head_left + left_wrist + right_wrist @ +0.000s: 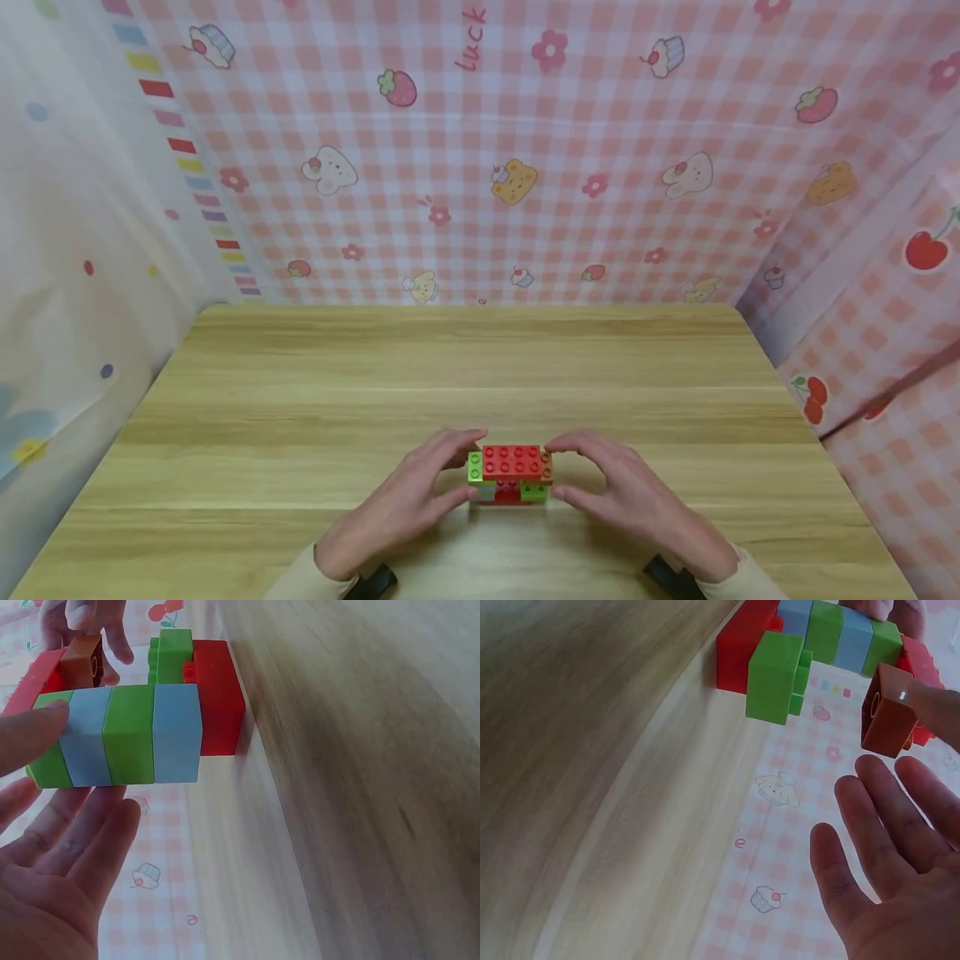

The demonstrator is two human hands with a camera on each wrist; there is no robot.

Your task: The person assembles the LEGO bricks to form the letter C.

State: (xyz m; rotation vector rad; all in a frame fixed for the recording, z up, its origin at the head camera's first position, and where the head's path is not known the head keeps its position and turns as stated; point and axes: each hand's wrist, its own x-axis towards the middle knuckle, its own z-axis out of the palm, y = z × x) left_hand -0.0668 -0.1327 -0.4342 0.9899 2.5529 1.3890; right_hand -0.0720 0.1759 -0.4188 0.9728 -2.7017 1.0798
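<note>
A structure of toy building bricks (512,463) stands on the table, with a red brick on top, a red brick at its base and an opening between. On its left end, green and light-blue bricks (131,735) form a column. My left hand (408,492) pinches that column near its top, thumb on the near side and fingers behind. At the right end, a brown brick (889,712) sits under the top red brick, above and apart from a green brick (774,676). My right hand (626,492) holds the brown brick, thumb on its near face; its other fingers are spread.
The wooden table (465,358) stretches away beyond the bricks. Behind it hangs a pink checked cloth (480,125) with cartoon prints. More printed cloth covers the left side (75,250) and the right side (900,358).
</note>
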